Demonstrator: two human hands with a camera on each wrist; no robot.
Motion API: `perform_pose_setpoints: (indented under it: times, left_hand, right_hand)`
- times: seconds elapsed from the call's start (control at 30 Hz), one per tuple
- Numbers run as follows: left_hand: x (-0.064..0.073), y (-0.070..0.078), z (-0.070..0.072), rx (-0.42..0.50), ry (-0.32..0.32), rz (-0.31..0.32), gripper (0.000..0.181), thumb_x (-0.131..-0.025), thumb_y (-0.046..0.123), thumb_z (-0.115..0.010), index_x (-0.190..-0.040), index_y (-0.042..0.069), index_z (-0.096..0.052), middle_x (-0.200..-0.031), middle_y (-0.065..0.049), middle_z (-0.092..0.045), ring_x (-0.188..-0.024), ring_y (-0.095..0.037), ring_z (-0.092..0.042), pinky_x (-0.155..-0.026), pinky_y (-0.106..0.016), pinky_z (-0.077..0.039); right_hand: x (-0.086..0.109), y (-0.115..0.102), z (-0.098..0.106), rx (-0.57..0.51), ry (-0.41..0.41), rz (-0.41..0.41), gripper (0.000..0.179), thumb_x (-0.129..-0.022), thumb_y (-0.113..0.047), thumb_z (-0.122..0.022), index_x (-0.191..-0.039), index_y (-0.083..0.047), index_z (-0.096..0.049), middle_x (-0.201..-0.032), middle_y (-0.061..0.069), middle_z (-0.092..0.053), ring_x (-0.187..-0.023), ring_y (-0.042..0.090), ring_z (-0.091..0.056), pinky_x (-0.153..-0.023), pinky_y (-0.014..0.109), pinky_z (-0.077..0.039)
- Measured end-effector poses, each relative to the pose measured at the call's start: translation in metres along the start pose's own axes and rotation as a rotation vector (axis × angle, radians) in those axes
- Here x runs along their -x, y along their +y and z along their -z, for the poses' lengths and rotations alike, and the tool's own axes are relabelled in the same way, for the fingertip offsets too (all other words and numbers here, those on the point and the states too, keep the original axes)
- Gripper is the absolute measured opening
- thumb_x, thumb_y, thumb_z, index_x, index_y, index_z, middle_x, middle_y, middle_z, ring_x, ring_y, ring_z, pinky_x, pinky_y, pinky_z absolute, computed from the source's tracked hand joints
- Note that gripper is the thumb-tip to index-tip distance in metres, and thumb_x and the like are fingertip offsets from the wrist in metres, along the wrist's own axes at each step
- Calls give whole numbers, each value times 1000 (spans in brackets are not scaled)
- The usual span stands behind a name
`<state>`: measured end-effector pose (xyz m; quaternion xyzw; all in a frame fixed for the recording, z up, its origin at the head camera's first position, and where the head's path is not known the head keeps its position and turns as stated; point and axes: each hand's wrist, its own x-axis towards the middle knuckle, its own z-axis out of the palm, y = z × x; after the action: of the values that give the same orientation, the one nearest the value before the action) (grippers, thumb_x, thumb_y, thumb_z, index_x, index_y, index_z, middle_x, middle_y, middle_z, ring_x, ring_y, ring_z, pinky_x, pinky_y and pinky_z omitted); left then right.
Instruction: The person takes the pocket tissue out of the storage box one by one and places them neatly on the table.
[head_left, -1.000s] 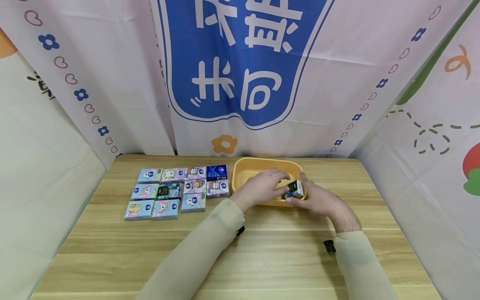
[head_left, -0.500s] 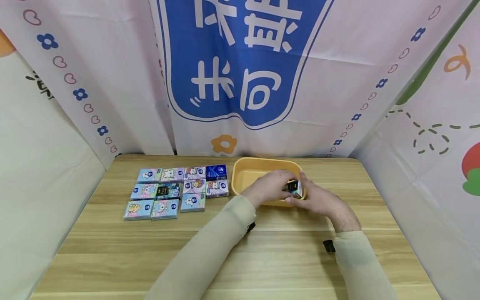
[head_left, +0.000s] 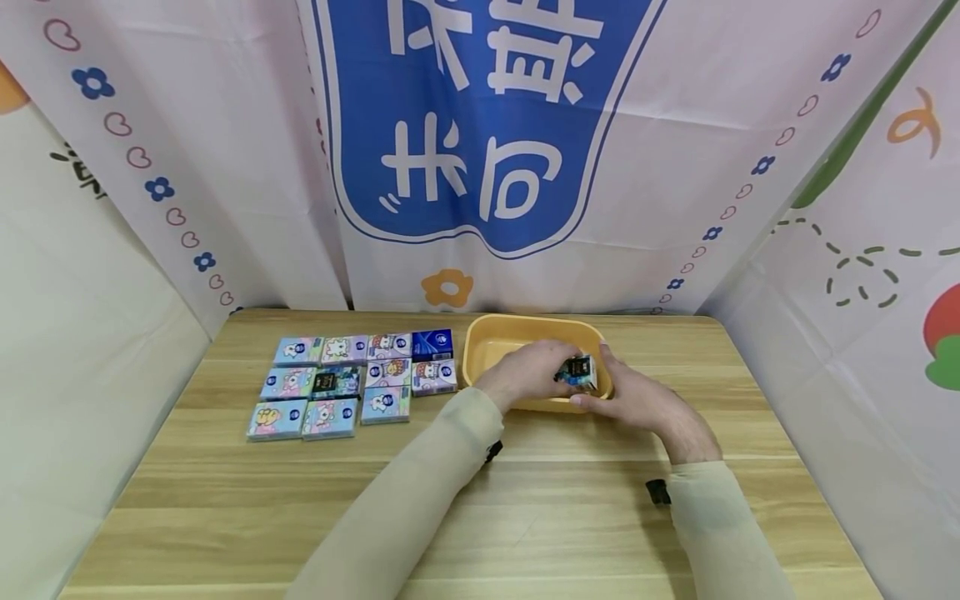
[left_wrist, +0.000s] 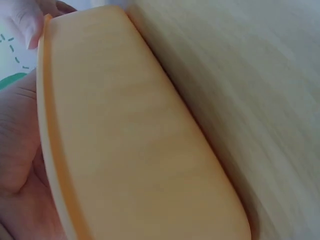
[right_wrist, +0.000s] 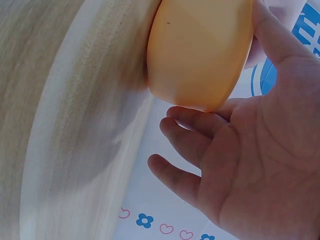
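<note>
A yellow plastic basket stands at the back of the table. My left hand reaches over its near rim and holds the left end of a dark tissue pack. The pack sits near the basket's right end, its white end facing right; the left fingertips are hidden. My right hand grips the basket's right end, thumb at the near rim and other fingers round the far side. In the left wrist view the basket wall hides part of the left hand. The right hand shows its palm in the right wrist view.
Several tissue packs lie flat in rows left of the basket, among them a dark one and a deep blue one. The wooden table meets a printed curtain behind and cloth walls at the sides.
My left hand moved right over the dark tissue pack, then slightly back left. The pack has turned and shifted a little left, showing more of its dark face. The right hand stays on the basket.
</note>
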<state>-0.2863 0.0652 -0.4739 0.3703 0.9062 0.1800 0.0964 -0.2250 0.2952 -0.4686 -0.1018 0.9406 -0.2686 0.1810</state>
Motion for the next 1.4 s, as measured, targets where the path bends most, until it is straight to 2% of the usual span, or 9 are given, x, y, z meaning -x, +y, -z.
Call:
perform_pose_setpoints:
  times: [0.13, 0.33, 0.43, 0.57, 0.7, 0.83, 1.1, 1.2, 1.4]
  left_hand:
    - [8, -2, 6, 4, -7, 44, 65, -113, 38, -82, -171, 19, -60, -177, -6, -62, -163, -28, -61, -138, -48, -54]
    - [19, -6, 15, 38, -20, 104, 68, -114, 41, -80, -176, 27, -56, -184, -10, -53, -169, -32, -56, -137, -56, -54]
    - [25, -8, 19, 41, -15, 108, 66, -114, 41, -80, -175, 27, -57, -181, -9, -57, -164, -31, -61, -134, -55, -57]
    - [34, -13, 25, 24, 8, 91, 62, -115, 41, -79, -172, 26, -61, -170, -7, -67, -148, -27, -70, -127, -49, -63]
    - [46, -17, 32, 27, 40, 70, 59, -115, 39, -80, -169, 25, -64, -159, -8, -72, -136, -25, -74, -122, -45, -66]
    - [57, -22, 38, 28, 61, 66, 57, -114, 37, -81, -168, 24, -66, -157, -9, -74, -133, -25, -73, -118, -44, -68]
    - [79, -33, 45, 27, 58, 123, 60, -114, 39, -81, -170, 27, -64, -161, -8, -70, -135, -24, -73, -118, -45, -68]
    - [90, -37, 48, 33, 72, 124, 61, -112, 38, -83, -170, 26, -65, -159, -9, -71, -135, -26, -73, -119, -46, -67]
    - [108, -44, 51, 15, 102, 111, 61, -110, 39, -86, -167, 23, -68, -152, -8, -75, -129, -25, -73, -114, -44, -68]
  right_hand:
    - [-2, 2, 0, 9, -1, -18, 136, -105, -83, -69, -187, -4, 5, -192, 33, -20, -174, 57, -38, -140, 79, -38]
    - [-2, 1, 0, 14, -6, -36, 133, -107, -80, -69, -187, -3, 4, -192, 34, -20, -173, 58, -39, -139, 80, -38]
    - [-2, 0, 0, 15, -5, -44, 132, -108, -79, -69, -187, -3, 4, -192, 34, -19, -173, 58, -38, -140, 80, -38]
    - [-1, 0, 0, 25, -1, -59, 134, -106, -83, -69, -188, -4, 3, -192, 34, -20, -173, 59, -38, -140, 80, -37]
    - [-1, -2, 1, 29, 3, -69, 135, -105, -84, -69, -188, -6, 3, -191, 34, -21, -172, 60, -40, -138, 81, -38]
    - [0, -2, 1, 26, 3, -78, 134, -106, -81, -70, -188, -6, 3, -191, 34, -21, -173, 59, -39, -139, 81, -38]
    - [0, -3, 0, 38, 4, -88, 134, -105, -81, -71, -188, -6, 3, -190, 35, -24, -171, 59, -42, -138, 80, -40]
    - [0, -3, -1, 41, 4, -84, 133, -106, -80, -71, -188, -6, 4, -190, 35, -24, -171, 59, -42, -138, 80, -40]
    - [-1, -1, 0, 33, 9, -74, 133, -107, -77, -72, -188, -5, 5, -191, 35, -21, -174, 59, -36, -141, 79, -36]
